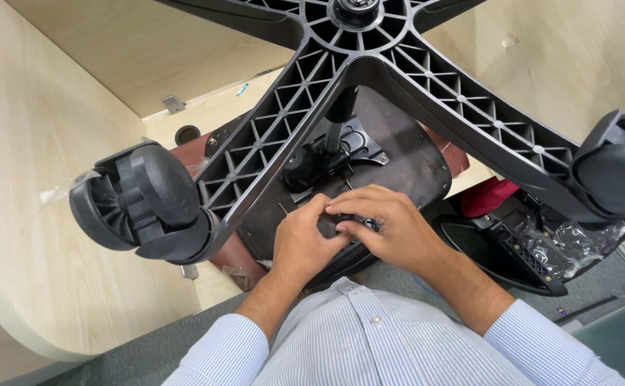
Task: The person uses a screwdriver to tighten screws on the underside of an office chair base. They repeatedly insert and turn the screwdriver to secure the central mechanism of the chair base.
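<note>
1. Your left hand (302, 243) and right hand (391, 229) meet over the underside of an upturned office chair seat (412, 161), low in the view and just above your shirt cuffs

2. The fingers (352, 209) of both hands are curled closed around a small black fitting (359, 224) at the seat's near edge; thumbs and forefingers pinch it from both sides, and most of the piece is hidden beneath them, so you cannot tell its exact shape

3. By the look of it, you are seating or fastening that small part onto the seat plate, just below the metal tilt mechanism (334, 154) and the gas column (337, 121)

4. The next move seems to call for a steady pinch and careful alignment: keep the piece square to the seat while one hand presses and the other holds

5. The five-star base (370, 64) hangs right over your hands, with one caster (141, 204) at left and another caster (616, 164) at right; mind your knuckles against the ribbed legs

6. The seat rests on a pale wooden tabletop (41, 214), its dark red upholstery showing at the edges

7. As for containers, a clear plastic bag (577, 246) lies at right around black chair parts; what else is inside cannot be made out

8. A small round hole (187, 134) sits in the tabletop beyond the seat
</note>
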